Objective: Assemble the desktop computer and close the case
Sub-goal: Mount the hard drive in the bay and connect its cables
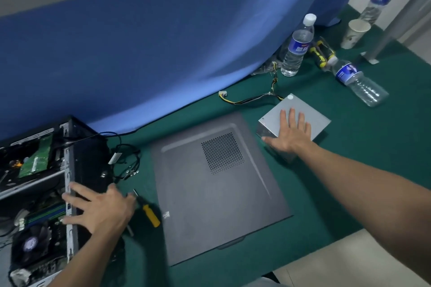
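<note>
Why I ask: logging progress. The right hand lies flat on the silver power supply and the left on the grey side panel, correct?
Not quite. The head view shows the left hand on the open computer case edge, not the grey side panel. The right hand does lie flat on the silver power supply.

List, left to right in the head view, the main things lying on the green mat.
Open computer case, with the left hand on its frame → yellow-handled screwdriver → grey side panel → silver power supply, under the right hand → water bottle lying on its side.
</note>
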Demonstrator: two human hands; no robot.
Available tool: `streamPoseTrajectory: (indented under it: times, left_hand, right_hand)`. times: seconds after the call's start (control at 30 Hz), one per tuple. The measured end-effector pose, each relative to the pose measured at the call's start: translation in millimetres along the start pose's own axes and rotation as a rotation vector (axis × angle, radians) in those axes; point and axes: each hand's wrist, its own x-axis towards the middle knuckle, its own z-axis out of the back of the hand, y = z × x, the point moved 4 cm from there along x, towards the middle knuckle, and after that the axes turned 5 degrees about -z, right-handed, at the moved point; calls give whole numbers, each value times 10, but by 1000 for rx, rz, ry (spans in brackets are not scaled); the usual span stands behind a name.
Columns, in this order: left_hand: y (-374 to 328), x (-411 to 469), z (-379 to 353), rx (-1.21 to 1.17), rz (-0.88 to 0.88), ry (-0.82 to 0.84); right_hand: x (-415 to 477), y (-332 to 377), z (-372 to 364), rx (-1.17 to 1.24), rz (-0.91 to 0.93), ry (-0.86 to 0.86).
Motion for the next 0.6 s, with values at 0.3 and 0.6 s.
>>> streamPoseTrajectory:
  times: [0.3, 0.6]
  left_hand:
    - [-79, -117, 116, 34, 28, 30]
    - [19, -110, 122, -38, -34, 22]
  right_hand:
    - [-138, 300, -243, 8, 8, 74]
    - [146, 30, 67, -151, 58, 42]
